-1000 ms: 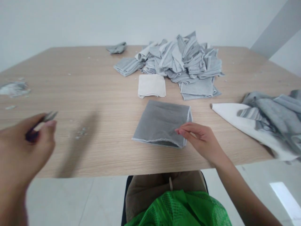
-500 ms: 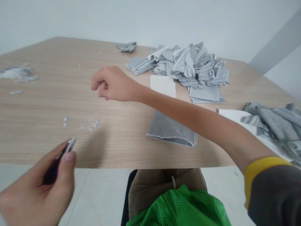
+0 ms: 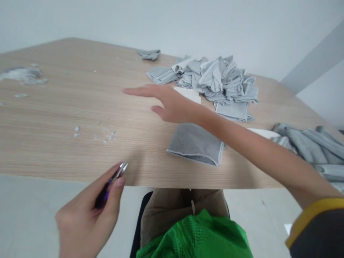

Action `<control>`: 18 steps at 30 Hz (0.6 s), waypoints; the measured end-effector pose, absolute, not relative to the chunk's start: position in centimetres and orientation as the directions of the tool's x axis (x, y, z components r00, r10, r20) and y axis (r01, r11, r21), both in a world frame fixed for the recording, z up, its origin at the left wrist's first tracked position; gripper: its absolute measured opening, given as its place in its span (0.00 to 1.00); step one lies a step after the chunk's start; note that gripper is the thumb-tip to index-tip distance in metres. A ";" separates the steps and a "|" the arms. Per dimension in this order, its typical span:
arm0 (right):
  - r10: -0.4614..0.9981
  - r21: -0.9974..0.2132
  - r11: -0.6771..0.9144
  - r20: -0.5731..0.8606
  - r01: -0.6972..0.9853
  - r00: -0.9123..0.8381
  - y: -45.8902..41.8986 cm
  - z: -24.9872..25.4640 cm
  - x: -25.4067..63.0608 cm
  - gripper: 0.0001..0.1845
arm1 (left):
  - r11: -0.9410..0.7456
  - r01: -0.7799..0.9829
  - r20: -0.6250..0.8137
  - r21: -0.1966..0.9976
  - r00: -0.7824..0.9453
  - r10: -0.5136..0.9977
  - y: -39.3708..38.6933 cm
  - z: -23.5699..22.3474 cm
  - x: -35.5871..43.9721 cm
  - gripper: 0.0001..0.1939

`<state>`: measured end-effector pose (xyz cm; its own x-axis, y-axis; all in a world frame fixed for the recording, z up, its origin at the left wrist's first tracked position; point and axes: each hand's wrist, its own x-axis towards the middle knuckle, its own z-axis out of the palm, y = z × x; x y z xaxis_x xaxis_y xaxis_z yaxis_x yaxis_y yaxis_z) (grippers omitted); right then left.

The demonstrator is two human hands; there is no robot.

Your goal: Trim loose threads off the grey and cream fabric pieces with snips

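My left hand (image 3: pixel 91 215) is closed around thread snips (image 3: pixel 121 170) with a dark purple handle, just off the table's front edge. Two short metal blade tips stick out past the thumb, pointing up and right. My right hand (image 3: pixel 172 104) reaches across over the table, fingers stretched out to the left and thumb apart, holding nothing. Below its wrist a grey fabric piece (image 3: pixel 195 141) lies flat, its stitched, slightly gaping edge towards me. Behind the right hand, a white sheet (image 3: pixel 189 94) is partly covered by the hand and forearm.
A heap of grey folded fabric pieces (image 3: pixel 223 80) lies at the back right, with one loose grey piece (image 3: pixel 149 54) behind it. More grey fabric (image 3: pixel 314 143) is at the right edge. Thread scraps (image 3: pixel 109 136) and a lint pile (image 3: pixel 23 75) are on the wooden table (image 3: pixel 80 100).
My right hand has moved right, and its curled fingers have straightened out. My left hand has come right with the snips still in it. The grey piece lies about as before.
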<state>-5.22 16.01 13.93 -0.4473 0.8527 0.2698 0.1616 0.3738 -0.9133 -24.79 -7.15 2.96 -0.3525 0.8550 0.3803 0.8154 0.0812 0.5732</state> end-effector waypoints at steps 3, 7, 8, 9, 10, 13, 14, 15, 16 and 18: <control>0.708 -0.731 0.631 0.405 0.261 -0.578 13.8 13.1 1.4 0.21 | -0.025 0.844 0.449 0.536 -0.259 0.855 -6.3 4.0 -22.5 0.18; 0.869 -0.732 0.493 0.382 0.471 -0.315 8.0 8.9 10.2 0.14 | -0.286 0.820 0.545 0.496 -0.038 0.837 -4.6 4.5 -19.7 0.16; 0.903 -0.754 0.430 0.344 0.496 -0.258 6.5 7.7 11.6 0.13 | -0.344 0.798 0.544 0.494 0.025 0.838 -4.0 4.6 -18.9 0.16; 0.927 -0.771 0.374 0.302 0.516 -0.221 5.2 6.5 12.5 0.13 | -0.404 0.772 0.544 0.491 0.090 0.834 -3.5 4.8 -18.0 0.15; 0.942 -0.778 0.336 0.271 0.530 -0.199 4.1 5.5 13.0 0.14 | -0.459 0.745 0.539 0.484 0.159 0.827 -2.9 4.9 -17.1 0.15; 0.953 -0.767 0.303 0.236 0.565 -0.190 2.2 3.2 12.8 0.19 | -0.601 0.680 0.509 0.420 0.372 0.776 -1.0 5.5 -14.5 0.17; 0.953 -0.762 0.301 0.234 0.574 -0.190 1.9 2.5 12.4 0.20 | -0.640 0.667 0.490 0.382 0.441 0.752 -0.4 5.6 -13.9 0.18; 0.956 -0.759 0.294 0.233 0.581 -0.180 1.8 1.9 12.0 0.21 | -0.672 0.660 0.464 0.337 0.505 0.728 0.2 5.8 -13.3 0.19; 0.959 -0.758 0.283 0.231 0.588 -0.163 1.7 1.4 11.6 0.20 | -0.700 0.654 0.444 0.285 0.557 0.702 0.8 5.9 -12.9 0.19; 0.964 -0.754 0.259 0.237 0.604 -0.117 1.6 0.4 10.8 0.17 | -0.743 0.641 0.411 0.191 0.635 0.653 1.9 6.0 -12.3 0.20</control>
<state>10.84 1.61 0.39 -0.1174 0.9645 0.2367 0.6039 0.2585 -0.7539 -12.27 1.87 6.04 0.6354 0.6535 0.4114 0.6411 -0.7434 0.1906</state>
